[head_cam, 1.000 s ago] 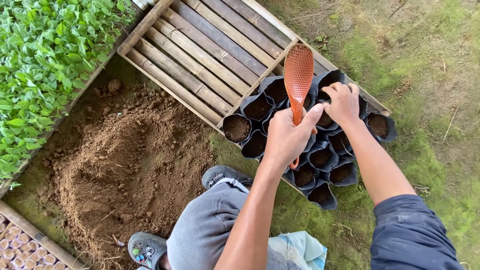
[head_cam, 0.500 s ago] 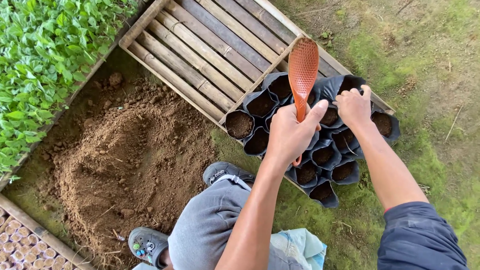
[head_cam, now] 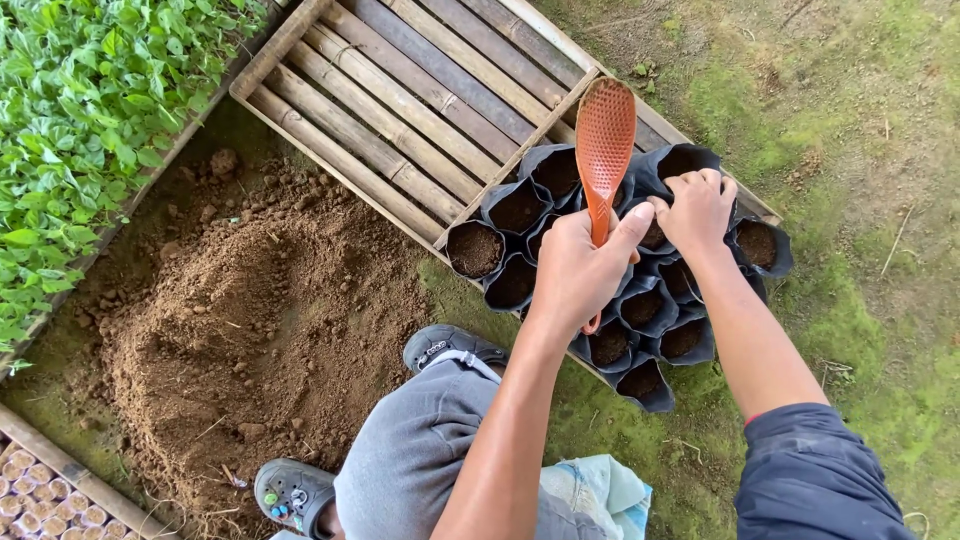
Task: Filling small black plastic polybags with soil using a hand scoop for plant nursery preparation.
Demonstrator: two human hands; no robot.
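While I crouch over the ground, my left hand (head_cam: 575,275) is wrapped around the handle of the orange plastic scoop (head_cam: 604,150), fingers curled shut on it and thumb laid up along the shaft, so the perforated blade stands upright and out of the way above the black grow bags (head_cam: 640,310) at centre right of the frame. My right hand (head_cam: 697,210) is knuckles-up on a bag near the far edge of the cluster, fingers bent and bunched down over its rim or into its soil; I cannot tell whether they pinch the plastic or simply press. The bags stand packed against one another, soil-filled and mouths open, wedged against a crossbar at the near end of the bamboo slat frame (head_cam: 400,110), which keeps them upright and gives each soft bag a neighbour to lean on. The soil heap (head_cam: 250,320) lies at left centre, near my shoe (head_cam: 440,350) and within a scoop's reach. Leafy seedlings (head_cam: 90,130) fill the upper left, and a tray of small filled cells (head_cam: 50,500) shows in the lower left corner.
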